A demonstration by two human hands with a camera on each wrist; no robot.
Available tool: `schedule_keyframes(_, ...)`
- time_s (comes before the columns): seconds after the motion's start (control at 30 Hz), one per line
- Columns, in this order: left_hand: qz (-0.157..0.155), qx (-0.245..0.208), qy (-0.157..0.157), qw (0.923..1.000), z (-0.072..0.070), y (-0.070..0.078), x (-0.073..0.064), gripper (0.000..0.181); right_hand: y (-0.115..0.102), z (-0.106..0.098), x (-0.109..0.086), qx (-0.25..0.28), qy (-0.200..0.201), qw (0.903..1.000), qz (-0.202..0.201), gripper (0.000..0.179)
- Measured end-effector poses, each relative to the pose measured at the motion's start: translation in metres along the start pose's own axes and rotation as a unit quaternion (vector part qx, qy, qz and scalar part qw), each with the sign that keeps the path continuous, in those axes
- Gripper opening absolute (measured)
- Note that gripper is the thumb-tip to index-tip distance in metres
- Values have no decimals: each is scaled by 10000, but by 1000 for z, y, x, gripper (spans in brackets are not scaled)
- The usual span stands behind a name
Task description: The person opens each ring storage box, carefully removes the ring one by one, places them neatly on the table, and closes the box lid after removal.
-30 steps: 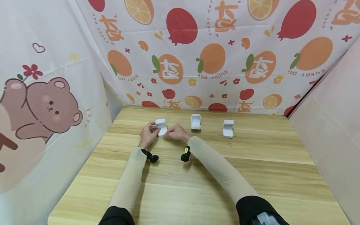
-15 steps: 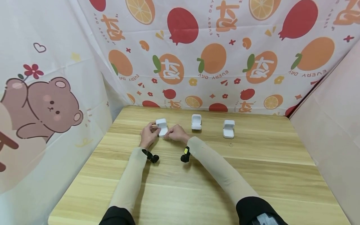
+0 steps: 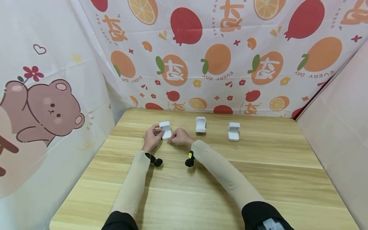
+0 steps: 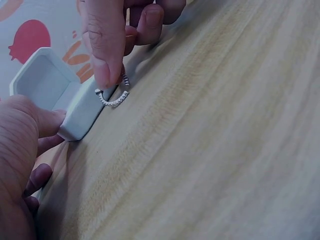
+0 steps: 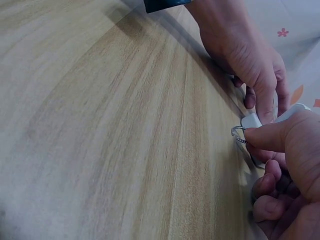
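An open white ring box (image 3: 165,134) stands on the table, its lid tilted up at the back. My left hand (image 3: 151,138) grips the box at its left side; in the left wrist view the thumb (image 4: 49,121) presses on its front edge. Between thumb and forefinger, my right hand (image 3: 181,136) pinches a silver ring (image 4: 116,103) with a beaded or twisted band. That ring hangs just in front of the box, close over the wood, and its upper part is hidden by the fingertips. The right wrist view also shows the ring (image 5: 234,133) at the thumb tip.
Two more open white ring boxes stand to the right, one farther back (image 3: 200,125) and one beyond it (image 3: 233,132). A thin ring (image 3: 236,149) lies in front of the rightmost box. A fruit-print cloth (image 3: 184,92) hangs along the table's back edge.
The right hand's fingertips and the ring have shifted very slightly to the right and toward the front. The left hand keeps its grip on the box without visible movement.
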State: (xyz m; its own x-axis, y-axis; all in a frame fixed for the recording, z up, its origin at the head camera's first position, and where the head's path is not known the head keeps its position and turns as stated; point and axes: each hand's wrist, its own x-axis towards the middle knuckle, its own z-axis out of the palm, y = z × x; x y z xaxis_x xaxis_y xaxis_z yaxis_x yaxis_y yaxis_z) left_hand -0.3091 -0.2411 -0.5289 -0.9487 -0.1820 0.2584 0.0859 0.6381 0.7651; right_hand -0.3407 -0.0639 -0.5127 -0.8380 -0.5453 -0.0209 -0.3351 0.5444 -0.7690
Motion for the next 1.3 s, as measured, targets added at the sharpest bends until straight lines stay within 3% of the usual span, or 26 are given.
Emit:
schedule_keyframes(0.3,-78,50,13,10000,3,-1,0,39,2,2,-1,-169,-53,9996,203,18)
schedule_keyframes(0.73,-141,17,-90,9999,2,-1,0,40,-3,3,-1,33,-73,9982,590,23)
schedule_keyframes(1.3,-85,-100,-37,9999,1,-5,2,39,-3,2,-3,180,-34,9988,464,22)
